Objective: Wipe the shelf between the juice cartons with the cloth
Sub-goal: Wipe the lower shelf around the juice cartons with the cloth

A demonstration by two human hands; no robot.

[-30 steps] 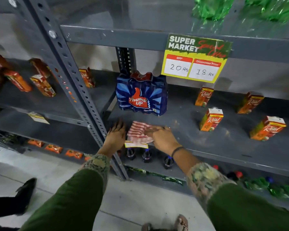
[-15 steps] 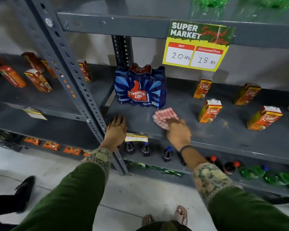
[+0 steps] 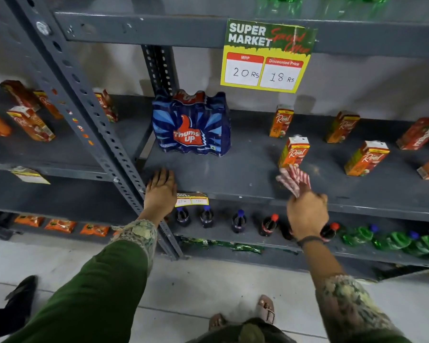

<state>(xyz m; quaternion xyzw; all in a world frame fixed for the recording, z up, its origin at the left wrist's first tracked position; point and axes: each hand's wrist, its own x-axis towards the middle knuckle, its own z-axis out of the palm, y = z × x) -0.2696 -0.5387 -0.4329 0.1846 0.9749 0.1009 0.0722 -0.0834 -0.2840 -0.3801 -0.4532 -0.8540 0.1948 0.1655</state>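
My right hand (image 3: 307, 214) pinches the cloth (image 3: 293, 179) at six o'clock of the nearest carton (image 3: 293, 152), ready to wipe; my left hand (image 3: 160, 191) lies open, flat on the shelf (image 3: 233, 174), steadying me.

Single wide-angle view from head height, looking forward and steeply down at a grey metal shelf (image 3: 245, 174) close in front. Edges bowed by the lens. Both arms reaching in from the bottom of the frame, floor (image 3: 196, 288) and sandalled feet (image 3: 265, 309) visible directly beneath. No second view.
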